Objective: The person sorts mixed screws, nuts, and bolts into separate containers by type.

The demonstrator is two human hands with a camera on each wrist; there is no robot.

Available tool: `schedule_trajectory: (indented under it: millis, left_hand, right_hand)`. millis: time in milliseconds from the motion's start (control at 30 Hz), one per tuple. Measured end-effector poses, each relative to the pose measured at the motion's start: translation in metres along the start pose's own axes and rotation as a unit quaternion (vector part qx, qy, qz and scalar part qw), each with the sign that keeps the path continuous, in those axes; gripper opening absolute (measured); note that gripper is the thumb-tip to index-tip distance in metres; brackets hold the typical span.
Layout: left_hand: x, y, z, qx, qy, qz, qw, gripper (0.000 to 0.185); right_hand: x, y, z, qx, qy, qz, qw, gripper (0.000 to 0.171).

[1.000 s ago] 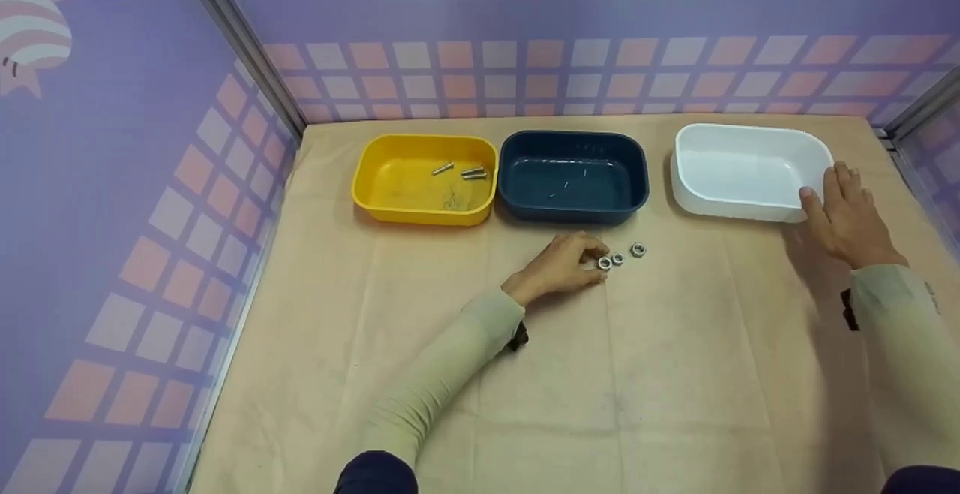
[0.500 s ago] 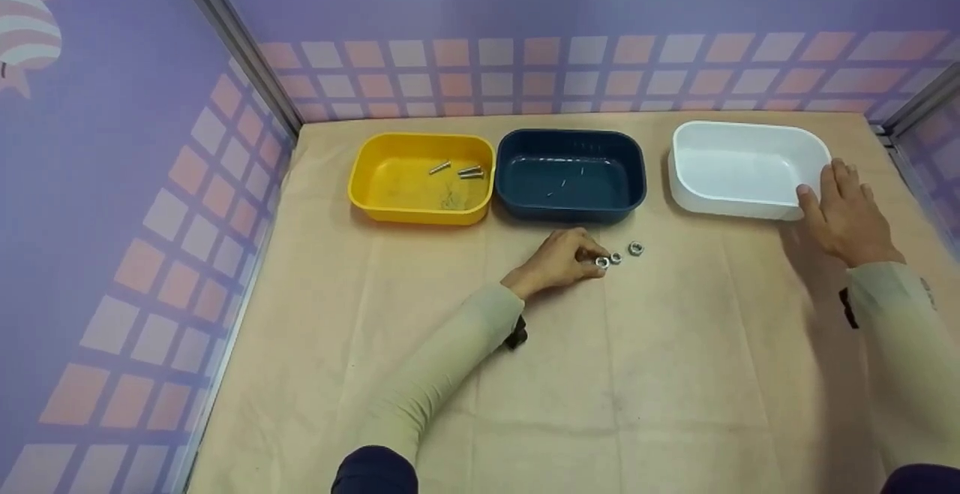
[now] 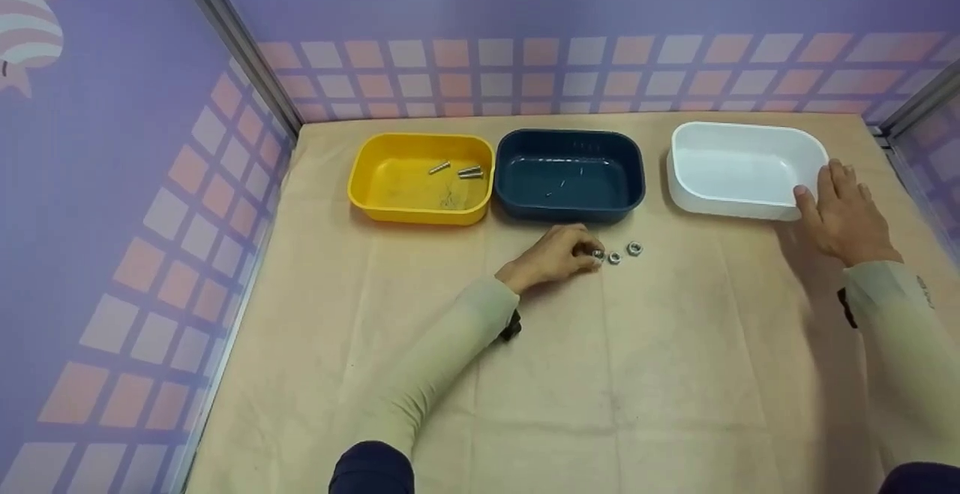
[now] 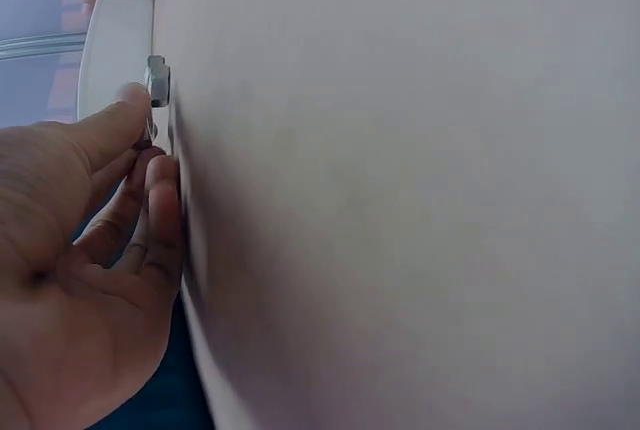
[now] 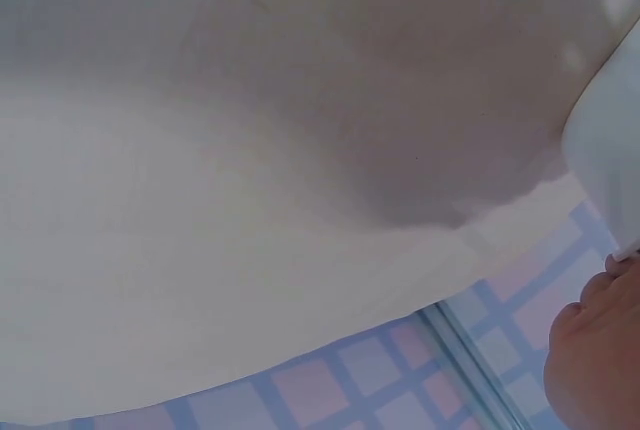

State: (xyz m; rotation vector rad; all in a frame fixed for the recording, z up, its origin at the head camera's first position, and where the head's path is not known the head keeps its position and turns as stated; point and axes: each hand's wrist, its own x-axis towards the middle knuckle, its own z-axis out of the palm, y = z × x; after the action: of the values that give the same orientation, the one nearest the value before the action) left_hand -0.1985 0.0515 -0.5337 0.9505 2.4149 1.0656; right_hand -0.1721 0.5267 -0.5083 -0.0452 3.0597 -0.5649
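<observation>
A nut (image 3: 598, 256) is pinched in the fingers of the left hand (image 3: 553, 255), nearer than the blue box (image 3: 568, 214) and left of two loose nuts (image 3: 635, 249). The white box (image 3: 735, 207) is touched at its right end by the right hand (image 3: 852, 216), thumb held apart from fingers

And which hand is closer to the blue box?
Left. The left hand is just in front of the blue box, pinching a nut; the right hand is farther off, at the right end of the white box.

Beyond the left hand (image 3: 553, 255), a navy oblong plastic box (image 3: 570, 213); just right, two silver hexagonal metal nuts (image 3: 615, 258). Left of the right hand (image 3: 850, 216), a white oblong plastic box (image 3: 731, 207).
</observation>
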Motion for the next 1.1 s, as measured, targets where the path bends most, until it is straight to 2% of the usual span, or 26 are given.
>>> schedule_trajectory:
  millis: [267, 500, 667, 800, 933, 1100]
  left_hand:
    - [0.007, 0.015, -0.006, 0.014, 0.015, 0.026, 0.9994, 0.028]
    - [0.024, 0.038, -0.01, -0.005, 0.025, 0.065, 0.9976, 0.029]
    - [0.041, 0.053, -0.013, -0.027, 0.031, 0.095, 0.9947, 0.027]
    - [0.058, 0.062, -0.014, -0.026, 0.036, 0.105, 0.9935, 0.026]
    - [0.075, 0.071, -0.012, -0.021, 0.044, 0.106, 0.9932, 0.027]
    - [0.097, 0.084, -0.008, -0.009, 0.041, 0.086, 0.9954, 0.029]
  right_hand:
    - [0.001, -0.002, -0.001, -0.009, -0.004, 0.005, 1.0, 0.086]
    - [0.001, -0.002, -0.001, -0.012, 0.0, 0.003, 1.0, 0.086]
    - [0.001, -0.003, 0.001, -0.011, 0.006, -0.002, 1.0, 0.086]
    - [0.003, -0.004, 0.002, -0.016, 0.003, 0.006, 1.0, 0.087]
    - [0.003, -0.004, 0.001, -0.018, -0.002, 0.012, 1.0, 0.087]
    - [0.001, -0.003, 0.0, -0.017, 0.005, 0.009, 1.0, 0.086]
